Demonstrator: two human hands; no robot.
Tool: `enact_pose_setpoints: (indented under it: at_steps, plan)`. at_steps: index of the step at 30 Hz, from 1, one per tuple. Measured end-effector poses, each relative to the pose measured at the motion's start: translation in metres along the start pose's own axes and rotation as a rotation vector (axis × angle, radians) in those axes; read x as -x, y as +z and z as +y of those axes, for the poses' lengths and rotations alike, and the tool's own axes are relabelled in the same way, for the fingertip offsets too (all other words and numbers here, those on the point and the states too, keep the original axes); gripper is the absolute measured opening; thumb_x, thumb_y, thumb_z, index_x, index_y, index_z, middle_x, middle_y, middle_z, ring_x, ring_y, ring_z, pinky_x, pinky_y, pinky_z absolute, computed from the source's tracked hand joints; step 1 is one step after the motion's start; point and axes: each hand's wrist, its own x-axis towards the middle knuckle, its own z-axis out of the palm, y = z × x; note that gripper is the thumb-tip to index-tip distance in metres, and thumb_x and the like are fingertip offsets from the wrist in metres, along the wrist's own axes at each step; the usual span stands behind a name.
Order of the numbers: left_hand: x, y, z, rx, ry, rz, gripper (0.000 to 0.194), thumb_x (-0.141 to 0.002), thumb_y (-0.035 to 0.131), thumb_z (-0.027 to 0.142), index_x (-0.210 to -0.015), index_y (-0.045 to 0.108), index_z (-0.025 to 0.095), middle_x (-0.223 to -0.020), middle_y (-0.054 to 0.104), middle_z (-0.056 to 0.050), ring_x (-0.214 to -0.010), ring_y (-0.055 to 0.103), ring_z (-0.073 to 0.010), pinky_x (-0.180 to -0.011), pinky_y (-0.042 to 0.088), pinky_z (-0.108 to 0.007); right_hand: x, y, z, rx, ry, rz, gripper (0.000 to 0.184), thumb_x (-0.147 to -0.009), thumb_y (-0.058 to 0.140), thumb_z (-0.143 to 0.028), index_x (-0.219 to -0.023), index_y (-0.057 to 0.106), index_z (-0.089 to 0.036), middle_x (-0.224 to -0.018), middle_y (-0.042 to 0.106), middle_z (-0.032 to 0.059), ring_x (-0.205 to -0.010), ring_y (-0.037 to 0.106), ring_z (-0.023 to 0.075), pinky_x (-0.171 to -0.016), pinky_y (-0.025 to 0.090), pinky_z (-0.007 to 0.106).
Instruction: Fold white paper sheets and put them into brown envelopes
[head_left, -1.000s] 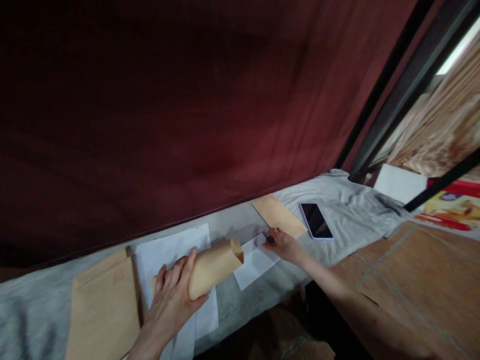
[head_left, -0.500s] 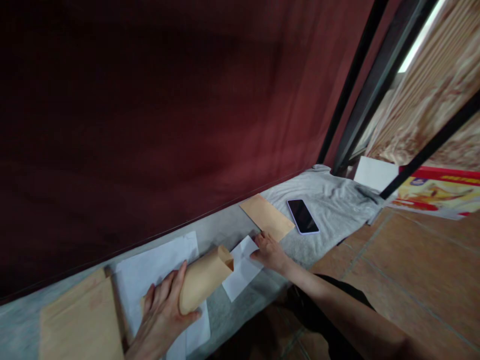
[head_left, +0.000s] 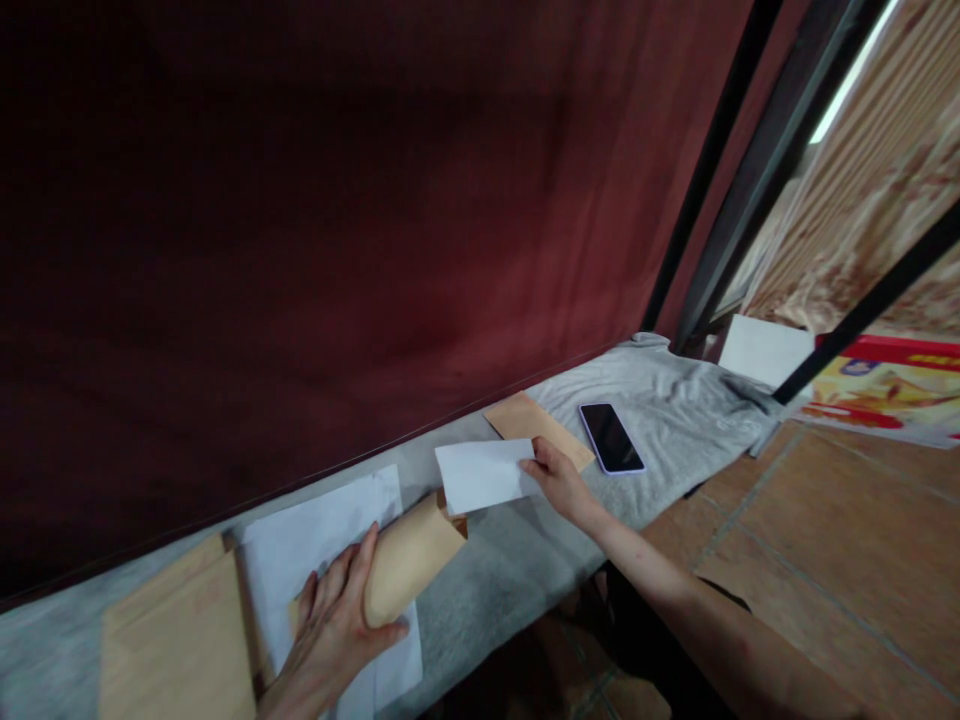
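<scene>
My left hand [head_left: 334, 620] grips a brown paper envelope [head_left: 409, 565] between thumb and fingers, squeezed so that its right end bulges open. Beneath it lie white paper sheets [head_left: 315, 530]. My right hand [head_left: 555, 475] pinches the right edge of a folded white paper [head_left: 484, 475], lifted off the cloth. The paper's left end is at the envelope's mouth; whether its corner is inside I cannot tell. Just behind my right hand, a second brown envelope [head_left: 529, 418] lies flat.
A phone [head_left: 611, 438] rests right of the flat envelope on the grey cloth [head_left: 675, 385]. Larger brown envelopes [head_left: 180, 630] lie at the far left. Dark red fabric [head_left: 375, 250] rises along the back edge. Black bars [head_left: 709, 170] and a colourful box [head_left: 885, 390] stand on the right.
My right hand has picked up the folded white paper from the cloth and brought it up to the envelope's open end. My left hand keeps its hold on the envelope.
</scene>
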Motion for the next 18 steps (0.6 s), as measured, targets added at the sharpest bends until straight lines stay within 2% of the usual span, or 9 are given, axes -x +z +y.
enact_pose_setpoints:
  at_steps: [4, 10, 14, 18]
  plan:
    - [-0.001, 0.003, -0.003, 0.002, 0.001, 0.013, 0.106, -0.071, 0.066, 0.035, -0.158, 0.006, 0.026, -0.143, 0.046, -0.014, -0.139, 0.04, -0.0326, -0.118, 0.016, -0.057, 0.007, 0.006, -0.002, -0.004, -0.019, -0.07, 0.017, -0.089, 0.052, -0.031, -0.076, 0.047, -0.023, -0.072, 0.054, -0.0019, -0.067, 0.05, 0.0149, -0.063, 0.04, 0.026]
    - [0.0, -0.001, 0.004, -0.04, 0.025, 0.086, 0.105, -0.07, 0.067, 0.032, -0.157, 0.009, 0.027, -0.141, 0.048, -0.012, -0.135, 0.044, -0.0327, -0.119, 0.014, -0.057, 0.003, -0.006, -0.001, 0.074, 0.004, -0.157, 0.013, -0.085, 0.052, -0.026, -0.074, 0.047, -0.023, -0.07, 0.053, -0.0017, -0.067, 0.05, 0.0152, -0.063, 0.038, 0.027]
    - [0.001, -0.007, 0.009, -0.072, 0.062, 0.165, 0.104, -0.072, 0.067, 0.032, -0.158, 0.008, 0.027, -0.142, 0.047, -0.013, -0.136, 0.043, -0.0327, -0.119, 0.013, -0.058, -0.002, -0.012, 0.006, 0.091, 0.028, -0.22, 0.019, -0.083, 0.053, -0.025, -0.067, 0.043, -0.023, -0.065, 0.05, -0.0029, -0.064, 0.048, 0.0142, -0.06, 0.035, 0.026]
    - [0.0, -0.009, 0.009, -0.11, 0.103, 0.192, 0.106, -0.072, 0.067, 0.029, -0.158, 0.006, 0.027, -0.145, 0.044, -0.014, -0.139, 0.04, -0.034, -0.119, 0.012, -0.059, -0.003, -0.011, 0.014, 0.091, 0.057, -0.242, 0.023, -0.08, 0.056, -0.023, -0.062, 0.041, -0.022, -0.061, 0.047, -0.0037, -0.061, 0.046, 0.0132, -0.057, 0.033, 0.026]
